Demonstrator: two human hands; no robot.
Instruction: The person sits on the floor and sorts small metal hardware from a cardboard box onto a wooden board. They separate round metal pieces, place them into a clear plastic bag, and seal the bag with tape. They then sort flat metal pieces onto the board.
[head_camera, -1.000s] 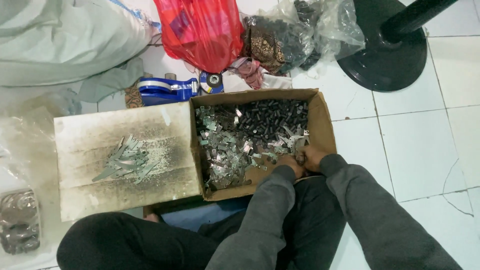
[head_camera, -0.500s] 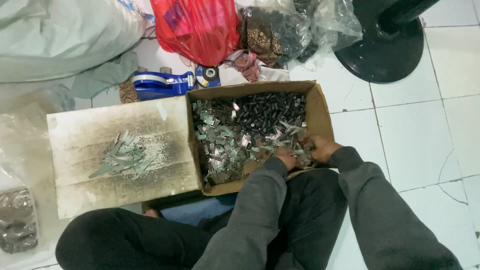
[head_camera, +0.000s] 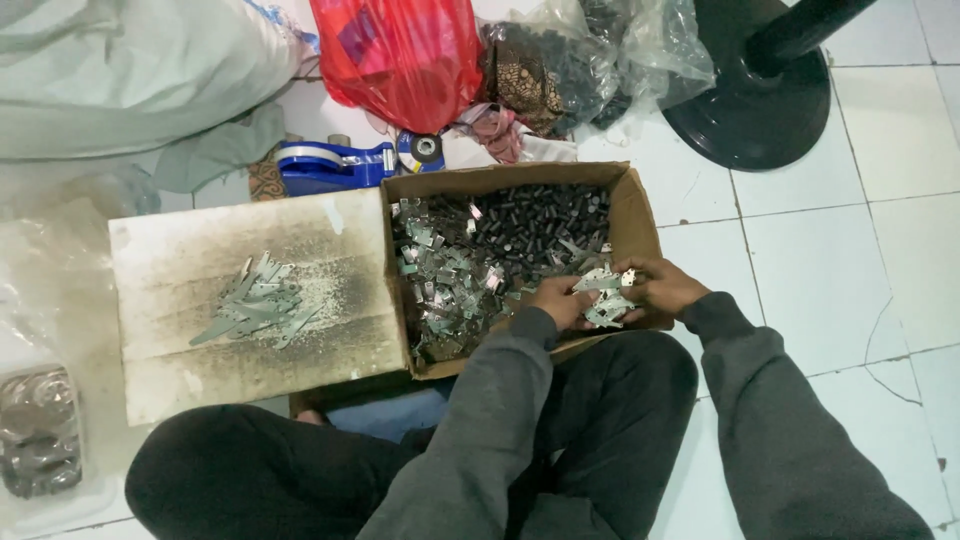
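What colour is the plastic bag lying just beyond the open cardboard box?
Red, slightly see-through: the plastic bag beyond the cardboard box shows best in the head view.

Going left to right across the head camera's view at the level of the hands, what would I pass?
Clear bag of round metal parts → cardboard flap with a heap of metal strips → open box of small metal parts → left hand → right hand → white tiled floor.
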